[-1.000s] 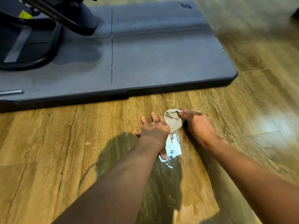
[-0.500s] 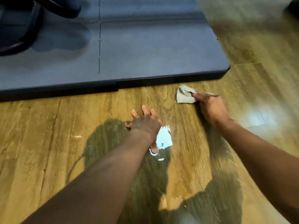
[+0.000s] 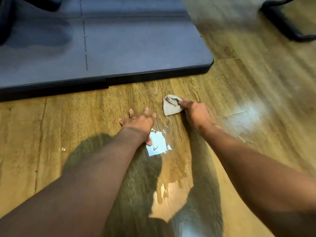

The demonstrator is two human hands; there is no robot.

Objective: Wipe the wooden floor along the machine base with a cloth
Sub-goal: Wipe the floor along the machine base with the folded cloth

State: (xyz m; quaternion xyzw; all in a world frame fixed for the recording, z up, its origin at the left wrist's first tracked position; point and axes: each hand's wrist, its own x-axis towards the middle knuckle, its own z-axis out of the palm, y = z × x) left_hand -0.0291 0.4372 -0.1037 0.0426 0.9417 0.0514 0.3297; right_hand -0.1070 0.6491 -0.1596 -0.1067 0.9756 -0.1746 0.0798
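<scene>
Right now, from the head view, my right hand [image 3: 196, 113] pinches the crumpled cloth [image 3: 171, 106] down onto the wooden floor [image 3: 51, 134]. The cloth lies at about one o'clock from my left hand [image 3: 139, 124], which rests flat with fingers spread, holding nothing. At twelve o'clock runs the dark edge of the machine base [image 3: 136, 48]; the cloth is near it but not touching. A shiny puddle [image 3: 158, 142] lies at five o'clock of my left hand, with another wet sheen [image 3: 169, 190] toward six. I judge the job only partly done: both wet spots need mopping, and I cannot tell whether the strip against the base has been wiped.
</scene>
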